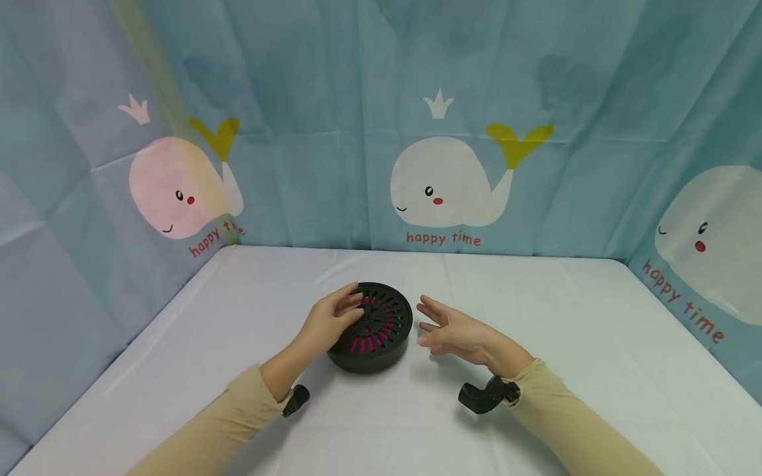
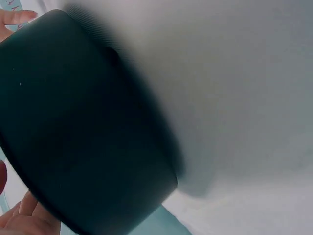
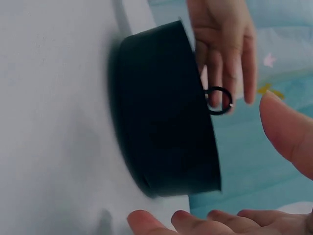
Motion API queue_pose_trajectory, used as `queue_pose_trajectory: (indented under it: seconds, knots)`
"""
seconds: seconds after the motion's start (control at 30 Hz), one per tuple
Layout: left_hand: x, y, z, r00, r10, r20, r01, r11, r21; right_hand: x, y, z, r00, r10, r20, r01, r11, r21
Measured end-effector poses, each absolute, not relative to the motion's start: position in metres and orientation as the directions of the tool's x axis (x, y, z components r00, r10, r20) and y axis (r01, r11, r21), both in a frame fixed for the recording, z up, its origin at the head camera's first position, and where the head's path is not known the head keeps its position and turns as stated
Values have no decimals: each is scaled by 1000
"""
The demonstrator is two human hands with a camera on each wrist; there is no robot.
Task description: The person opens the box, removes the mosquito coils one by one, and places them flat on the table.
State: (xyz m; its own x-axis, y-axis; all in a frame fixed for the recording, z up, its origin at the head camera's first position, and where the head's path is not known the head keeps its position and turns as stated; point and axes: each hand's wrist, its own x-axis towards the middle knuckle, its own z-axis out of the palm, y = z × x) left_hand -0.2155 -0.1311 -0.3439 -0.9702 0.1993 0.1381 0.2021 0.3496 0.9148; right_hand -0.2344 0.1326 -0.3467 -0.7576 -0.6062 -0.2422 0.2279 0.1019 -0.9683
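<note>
A round black container [image 1: 366, 362] with a slotted lid, which looks like a mosquito coil holder, sits on the white table; pinkish red shows through some slots. My left hand [image 1: 329, 322] hovers at the lid's left side, its fingers loosely bent over it. To the right of the container, my right hand [image 1: 461, 336] is held in the air, fingers spread and apart from it. The right wrist view shows a small black ring [image 3: 231, 104] standing up from the lid, close to the left fingertips. The dark side wall [image 2: 83, 117] fills much of the left wrist view.
A white cloth [image 1: 571, 317] covers the table. Blue curtains [image 1: 303, 178] with whale prints stand behind and at both sides. Black wrist devices [image 1: 485, 396] hang below both sleeves, close over the tabletop.
</note>
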Motion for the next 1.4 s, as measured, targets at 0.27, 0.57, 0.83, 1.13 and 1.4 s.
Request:
queue_pose_trajectory:
  seconds: [0.27,0.57,0.83,1.13,1.4]
  knots:
    - [-223,-121,-345,-976,150,160,203,342,917,-241,113,-357,-756,-599,-265,276,76,-958]
    - [-232,-118,-343,-975,146,167,212,390,896,-248,106,-362,-776,-553,-304,280,131,-951]
    - [-231,-119,-344,-973,174,154,213,405,889,-247,104,-366,-775,-554,-303,273,139,-952]
    - [-231,-117,-343,-972,166,168,221,395,892,-248,105,-370,-739,-614,-277,261,117,-958]
    - [-231,-117,-343,-976,135,168,210,412,887,-245,100,-367,-787,-540,-297,242,173,-955]
